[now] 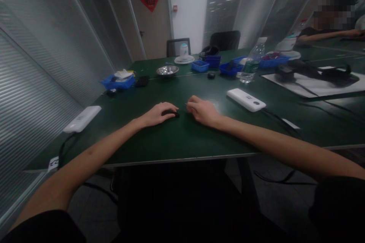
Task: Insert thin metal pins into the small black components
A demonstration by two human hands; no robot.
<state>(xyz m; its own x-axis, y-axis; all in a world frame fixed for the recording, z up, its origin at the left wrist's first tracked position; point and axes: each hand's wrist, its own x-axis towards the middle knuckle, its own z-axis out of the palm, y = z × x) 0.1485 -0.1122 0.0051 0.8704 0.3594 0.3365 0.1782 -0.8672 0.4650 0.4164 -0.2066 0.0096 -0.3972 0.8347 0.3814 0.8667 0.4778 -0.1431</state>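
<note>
My left hand (158, 114) rests on the dark green table (182, 136), its fingers curled over a small black object (172, 113). Just to the right, my right hand (202, 111) lies on the table with thumb and fingertips pinched on a thin pale sliver (186, 103) that points toward the left hand. The two hands are a few centimetres apart. What the black object is cannot be made out.
A white power bank (246, 100) with a cable lies to the right, another white one (82, 118) at the left edge. Farther back stand blue bins (118, 81), a steel bowl (167, 70), a water bottle (252, 64) and a small fan (184, 55). A person sits at far right.
</note>
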